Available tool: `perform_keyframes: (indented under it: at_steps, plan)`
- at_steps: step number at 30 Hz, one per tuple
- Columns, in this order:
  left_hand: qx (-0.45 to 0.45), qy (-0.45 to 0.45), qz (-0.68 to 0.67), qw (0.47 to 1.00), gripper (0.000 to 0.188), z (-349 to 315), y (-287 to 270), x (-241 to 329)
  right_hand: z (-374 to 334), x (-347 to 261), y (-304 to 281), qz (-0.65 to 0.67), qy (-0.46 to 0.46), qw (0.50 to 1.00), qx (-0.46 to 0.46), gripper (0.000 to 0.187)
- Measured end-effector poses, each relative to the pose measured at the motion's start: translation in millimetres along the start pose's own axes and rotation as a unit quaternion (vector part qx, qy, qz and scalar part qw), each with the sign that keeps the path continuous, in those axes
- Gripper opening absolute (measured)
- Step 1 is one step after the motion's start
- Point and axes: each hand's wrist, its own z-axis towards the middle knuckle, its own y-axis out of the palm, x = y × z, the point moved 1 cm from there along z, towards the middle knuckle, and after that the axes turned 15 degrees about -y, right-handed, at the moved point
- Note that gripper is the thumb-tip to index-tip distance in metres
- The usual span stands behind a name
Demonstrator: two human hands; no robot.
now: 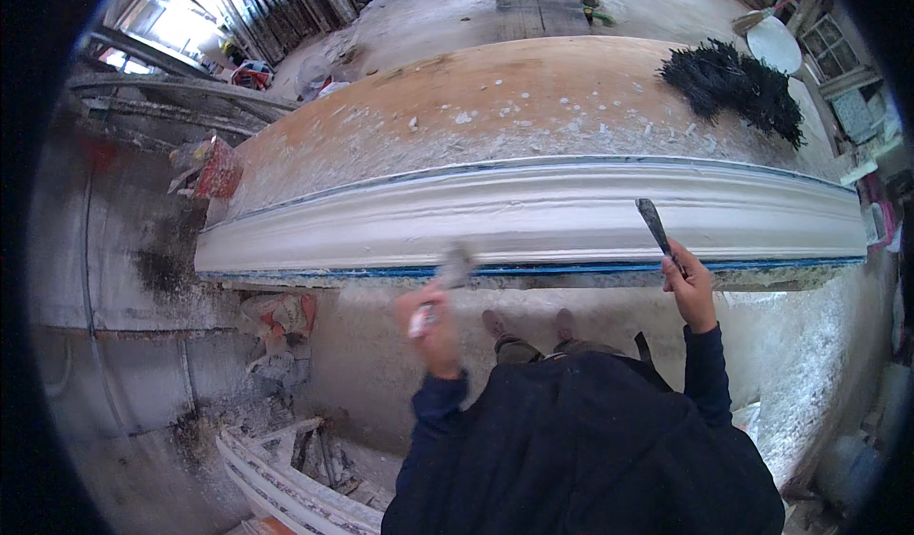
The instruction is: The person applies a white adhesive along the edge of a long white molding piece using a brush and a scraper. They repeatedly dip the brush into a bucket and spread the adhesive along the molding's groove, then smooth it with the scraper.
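Note:
A long white plaster moulding (533, 216) with stepped ridges lies across the bench in front of me, with blue strips along its near and far edges. My left hand (435, 330) is closed around a putty knife (457, 265), whose grey blade is smeared by motion over the near blue edge. Its handle shows pale and reddish in the fist. Farther right, my right hand (693, 289) grips a narrow dark spatula (652, 224). That tool slants up and to the left over the moulding, and whether it touches the surface I cannot tell.
Behind the moulding, the brownish bench top (457, 88) is strewn with white plaster crumbs. A heap of black fibres (733, 88) lies at its far right. At the left end stands a red container (221, 168). Pale moulding lengths (286, 487) lie at the lower left.

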Motion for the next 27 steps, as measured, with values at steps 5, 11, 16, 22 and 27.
perform_keyframes:
  at_steps: [5, 11, 16, 22, 27]
  plan:
    - [-0.24, 0.043, -0.135, 0.96, 0.015, -51, 95, 51, 7, -8, 19, 0.002, -0.018, 1.0, -0.019, 0.035]
    - [-0.167, 0.049, -0.074, 0.982, 0.02, -31, 53, -9, 2, -11, 9, -0.049, 0.024, 0.992, -0.118, 0.033]
    - [0.005, 0.103, 0.174, 0.979, 0.008, 45, -62, -60, 6, -9, -10, -0.149, 0.049, 0.949, -0.274, 0.029]
    - [0.112, 0.032, 0.107, 0.987, 0.004, 58, -95, -47, 35, -16, 1, -0.319, -0.099, 0.873, -0.355, 0.027]
    - [0.081, 0.044, 0.074, 0.993, 0.004, 34, -78, -33, 54, -29, 36, -0.352, -0.095, 0.842, -0.398, 0.025]
